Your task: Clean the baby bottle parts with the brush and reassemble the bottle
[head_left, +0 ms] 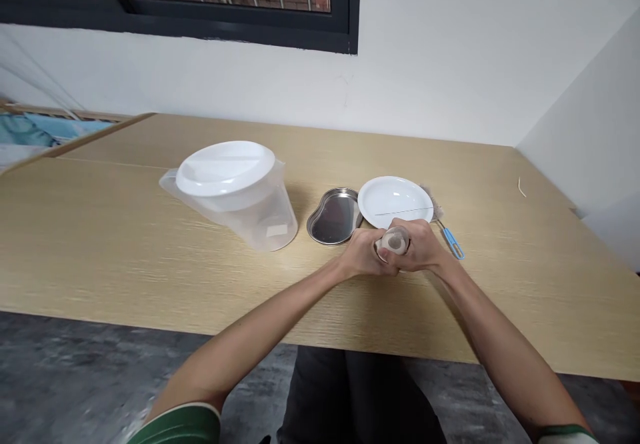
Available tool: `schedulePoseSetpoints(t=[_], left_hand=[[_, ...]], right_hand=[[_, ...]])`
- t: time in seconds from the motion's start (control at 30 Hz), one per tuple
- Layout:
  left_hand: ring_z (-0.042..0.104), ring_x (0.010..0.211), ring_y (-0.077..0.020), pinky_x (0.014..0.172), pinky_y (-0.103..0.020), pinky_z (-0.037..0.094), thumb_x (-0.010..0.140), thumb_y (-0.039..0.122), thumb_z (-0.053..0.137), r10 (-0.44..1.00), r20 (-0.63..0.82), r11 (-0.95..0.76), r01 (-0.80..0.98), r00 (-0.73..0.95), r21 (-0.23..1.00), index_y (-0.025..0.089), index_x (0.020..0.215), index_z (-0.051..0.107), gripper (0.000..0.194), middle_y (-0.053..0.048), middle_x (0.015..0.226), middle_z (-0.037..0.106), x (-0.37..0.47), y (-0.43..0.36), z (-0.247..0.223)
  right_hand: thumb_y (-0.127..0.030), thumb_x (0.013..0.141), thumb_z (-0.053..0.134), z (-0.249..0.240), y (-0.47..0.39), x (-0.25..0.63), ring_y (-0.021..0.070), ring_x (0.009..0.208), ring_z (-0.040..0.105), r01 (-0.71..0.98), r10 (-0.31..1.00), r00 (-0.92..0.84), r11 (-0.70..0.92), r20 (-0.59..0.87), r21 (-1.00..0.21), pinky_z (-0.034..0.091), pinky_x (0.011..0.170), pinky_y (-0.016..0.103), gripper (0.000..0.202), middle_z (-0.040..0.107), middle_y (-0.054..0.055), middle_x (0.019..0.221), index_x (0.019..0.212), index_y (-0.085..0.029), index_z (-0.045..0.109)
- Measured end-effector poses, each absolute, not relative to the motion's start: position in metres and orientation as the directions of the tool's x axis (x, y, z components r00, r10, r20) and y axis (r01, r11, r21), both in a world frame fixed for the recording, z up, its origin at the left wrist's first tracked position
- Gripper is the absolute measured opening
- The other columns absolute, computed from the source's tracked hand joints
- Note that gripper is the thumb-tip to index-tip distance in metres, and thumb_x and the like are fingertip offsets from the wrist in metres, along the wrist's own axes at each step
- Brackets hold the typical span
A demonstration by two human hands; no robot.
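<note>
Clear vessel, between front edge of surface and white dish, left hand and right hand closed in grip around it, forearms converging, label on pitcher too small for reading.

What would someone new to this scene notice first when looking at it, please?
Probably the big translucent pitcher with its white lid, standing on the pale wooden table to the left of everything else there. Next, the left hand and right hand, closed together around a small roundish object. Just beyond them sit a shiny kidney-shaped metal tray and, beside it, a white dish.
</note>
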State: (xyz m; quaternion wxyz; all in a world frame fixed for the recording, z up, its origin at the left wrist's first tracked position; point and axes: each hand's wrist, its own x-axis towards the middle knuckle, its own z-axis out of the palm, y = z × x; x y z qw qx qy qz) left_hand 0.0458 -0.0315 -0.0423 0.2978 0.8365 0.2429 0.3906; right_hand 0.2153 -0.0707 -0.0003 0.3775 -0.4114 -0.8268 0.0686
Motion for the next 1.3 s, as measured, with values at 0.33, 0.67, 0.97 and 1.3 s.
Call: schedulePoseSetpoints(t=[0.33,0.67,0.97,1.3], left_hand=[[0.048,0.053,-0.0099,0.051,-0.023,0.038,0.05,0.028,0.074,0.648,0.524,-0.716,0.206,0.553,0.668,0.018,0.063,0.054,0.026,0.005,0.057,0.056,0.048,-0.031,-0.05],[0.053,0.052,-0.0117,0.054,-0.025,0.043,0.053,0.029,0.072,0.63,0.566,-0.76,0.271,0.532,0.591,0.02,0.064,0.054,0.023,0.004,0.057,0.06,0.051,-0.034,-0.054],[0.062,0.057,-0.0164,0.056,-0.027,0.044,0.057,0.032,0.071,0.598,0.593,-0.794,0.298,0.539,0.53,0.021,0.071,0.055,0.024,0.001,0.062,0.066,0.053,-0.032,-0.061],[0.067,0.061,-0.019,0.058,-0.027,0.047,0.058,0.037,0.072,0.611,0.578,-0.788,0.341,0.541,0.513,0.021,0.073,0.056,0.027,-0.001,0.066,0.069,0.056,-0.033,-0.055]], right_hand=[[-0.052,0.08,0.064,-0.003,-0.072,0.216,0.0096,0.05,0.043,0.637,0.766,-0.351,0.616,0.538,-0.462,0.035,0.051,0.024,0.036,0.052,-0.004,0.056,0.067,-0.023,0.048],[-0.053,0.083,0.063,0.008,-0.071,0.215,0.0082,0.049,0.039,0.604,0.78,-0.395,0.619,0.486,-0.502,0.032,0.051,0.023,0.039,0.046,-0.006,0.055,0.066,-0.022,0.046],[-0.053,0.082,0.064,0.017,-0.072,0.217,0.0093,0.051,0.041,0.672,0.822,-0.418,0.566,0.386,-0.478,0.032,0.052,0.024,0.038,0.048,-0.005,0.054,0.066,-0.022,0.047],[-0.053,0.083,0.063,0.018,-0.07,0.22,0.0102,0.051,0.044,0.661,0.835,-0.404,0.549,0.374,-0.512,0.034,0.051,0.023,0.037,0.052,-0.004,0.054,0.066,-0.022,0.052]])
